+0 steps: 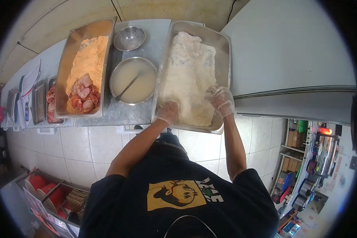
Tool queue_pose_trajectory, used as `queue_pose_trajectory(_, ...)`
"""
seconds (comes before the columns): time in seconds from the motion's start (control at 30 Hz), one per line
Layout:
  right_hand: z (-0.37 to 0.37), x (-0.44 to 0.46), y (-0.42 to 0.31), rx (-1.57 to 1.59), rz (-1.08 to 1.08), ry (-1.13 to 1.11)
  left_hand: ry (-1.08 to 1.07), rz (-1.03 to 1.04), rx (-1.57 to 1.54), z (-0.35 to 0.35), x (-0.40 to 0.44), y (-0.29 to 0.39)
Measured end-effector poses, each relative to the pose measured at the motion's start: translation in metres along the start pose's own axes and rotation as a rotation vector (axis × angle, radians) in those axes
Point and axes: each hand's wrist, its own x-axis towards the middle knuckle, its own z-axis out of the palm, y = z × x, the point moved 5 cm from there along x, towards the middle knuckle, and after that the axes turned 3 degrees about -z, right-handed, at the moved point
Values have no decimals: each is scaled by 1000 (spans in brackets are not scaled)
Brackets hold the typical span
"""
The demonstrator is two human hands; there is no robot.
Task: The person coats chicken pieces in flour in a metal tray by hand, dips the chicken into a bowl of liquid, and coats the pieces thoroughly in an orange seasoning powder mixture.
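A deep metal tray (230,55) holds white flour (192,75), with a floured lump (187,44) at its far end. My left hand (169,112), in a clear glove, rests at the near left corner of the flour, its fingers partly spread and dusted. Over the tray's right side is my right hand (219,98), also gloved, with its fingers curled in; what they hold, if anything, cannot be made out. Left of this tray stands a bowl of cloudy liquid (133,79) with a dark utensil (127,86) in it.
Farther left, another deep tray (109,59) holds orange powder (89,59) and raw meat pieces (83,95). An empty-looking metal bowl (129,38) stands behind the liquid. Smaller trays (39,102) are at the far left. A grey cabinet (289,51) borders the right side.
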Motion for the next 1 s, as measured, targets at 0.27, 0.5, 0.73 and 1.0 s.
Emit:
queue_pose_trajectory(0.27, 64, 7, 62, 896, 182, 155, 348, 204, 164, -6, -4, 8)
queue_pose_trajectory(0.5, 18, 6, 37, 636, 252, 25, 170, 69, 154, -30, -3, 16)
queue_pose_trajectory(0.73, 17, 3, 43, 954, 448, -4, 281, -8, -81, -43, 4, 13)
queue_pose_trajectory(1.0, 70, 56, 140, 776, 187, 153, 299, 16, -244, -23, 40, 8)
